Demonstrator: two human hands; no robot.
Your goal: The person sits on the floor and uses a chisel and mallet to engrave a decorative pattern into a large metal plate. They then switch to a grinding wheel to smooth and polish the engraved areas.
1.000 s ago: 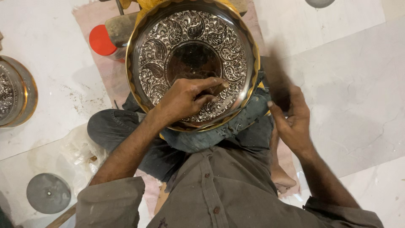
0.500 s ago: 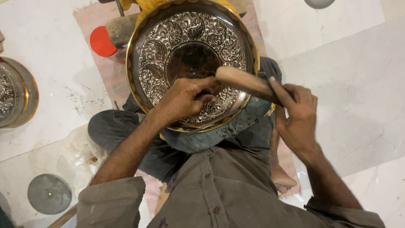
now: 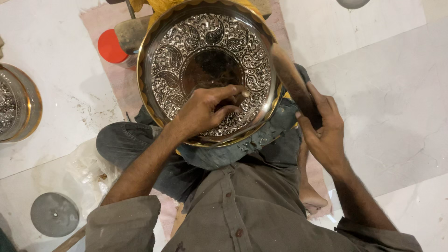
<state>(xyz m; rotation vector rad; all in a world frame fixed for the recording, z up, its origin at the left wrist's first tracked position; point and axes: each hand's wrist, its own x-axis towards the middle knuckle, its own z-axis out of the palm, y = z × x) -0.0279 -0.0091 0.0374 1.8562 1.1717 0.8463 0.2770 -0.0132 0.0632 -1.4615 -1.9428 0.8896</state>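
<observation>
A large round embossed metal plate (image 3: 205, 44) with leaf patterns and a golden rim rests tilted on my lap. My left hand (image 3: 205, 109) lies on its lower part, fingers closed around a small metal punch (image 3: 241, 95) pressed to the surface. My right hand (image 3: 322, 128) is at the plate's right edge, gripping a wooden mallet (image 3: 291, 79) that is raised and blurred beside the rim.
Another embossed plate (image 3: 16, 109) sits at the left edge of the marble floor. A red round lid (image 3: 111, 45) lies near the plate's upper left. A grey metal disc (image 3: 54, 214) rests at lower left. Crumpled plastic (image 3: 88, 170) lies beside my knee.
The mallet came in over the plate towards the punch half a second ago and has now swung back up to the right of the rim. My left hand stays put.
</observation>
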